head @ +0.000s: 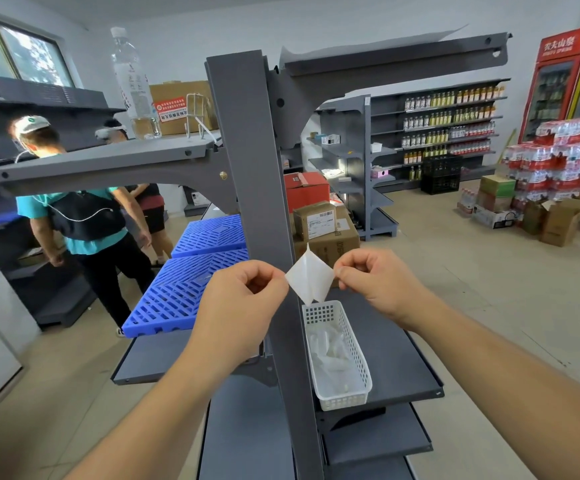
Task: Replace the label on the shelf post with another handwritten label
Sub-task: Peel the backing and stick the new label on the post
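A small white paper label (310, 278) hangs in the air just right of the grey shelf post (247, 161), turned like a diamond with one edge lifting away. My left hand (243, 303) pinches its left corner in front of the post. My right hand (378, 278) pinches its right corner. No writing shows on the side facing me. The post's face above my hands is bare.
A white perforated basket (349, 372) with pale items lies on the grey shelf (410, 362) below my hands. Blue plastic pallets (184, 285) rest on the left shelf. Two people stand at the left. Cardboard boxes (323, 226) sit behind the post; a water bottle (132, 84) stands on the upper shelf.
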Tool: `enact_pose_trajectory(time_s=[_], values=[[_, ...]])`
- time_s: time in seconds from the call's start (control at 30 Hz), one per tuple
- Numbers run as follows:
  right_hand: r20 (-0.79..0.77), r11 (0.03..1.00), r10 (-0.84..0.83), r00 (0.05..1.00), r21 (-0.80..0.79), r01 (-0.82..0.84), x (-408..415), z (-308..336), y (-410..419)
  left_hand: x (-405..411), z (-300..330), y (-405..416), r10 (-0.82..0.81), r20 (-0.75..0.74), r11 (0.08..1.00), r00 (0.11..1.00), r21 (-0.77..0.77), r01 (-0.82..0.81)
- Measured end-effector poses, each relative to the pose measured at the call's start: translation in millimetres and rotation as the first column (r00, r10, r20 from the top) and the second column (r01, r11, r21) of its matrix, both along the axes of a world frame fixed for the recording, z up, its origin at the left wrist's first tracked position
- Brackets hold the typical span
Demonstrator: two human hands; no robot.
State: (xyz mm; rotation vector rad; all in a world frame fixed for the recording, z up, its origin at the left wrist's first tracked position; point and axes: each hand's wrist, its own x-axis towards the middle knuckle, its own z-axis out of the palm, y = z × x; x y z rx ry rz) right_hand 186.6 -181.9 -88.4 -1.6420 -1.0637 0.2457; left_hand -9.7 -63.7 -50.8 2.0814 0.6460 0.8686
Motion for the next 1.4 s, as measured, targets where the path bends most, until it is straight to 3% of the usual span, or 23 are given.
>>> enact_pose_trajectory(time_s=[0.4,0.57,0.73,0.83,1.4], values=[[0.138,0.943,-0.082,0.987,-0.309,0.122,42.2,-42.2,18.0,-6.3,-2.0,17.8,0.047,-0.014,0.999,0.999,0.013,-0.047],[0.313,0.812,-0.015,0.950,-0.550,0.194,53.0,-76.7,28.6,-12.0,-4.3,23.0,0.063,0.018,0.998,0.998,0.010,-0.063],[0.424,0.686,0.135,0.896,-0.693,0.225,53.3,-112.9,46.1,-18.0,-6.0,27.0,0.058,0.029,0.998,0.998,0.008,-0.058],[0.441,0.655,0.185,0.878,-0.722,0.225,54.6,-129.6,54.9,-20.8,-7.5,31.3,0.057,0.024,0.998,0.998,0.022,-0.057],[0.400,0.688,0.011,0.916,-0.668,0.283,64.7,-150.0,74.6,-17.8,-9.0,43.3,0.039,0.034,0.997,0.999,0.062,-0.041]])
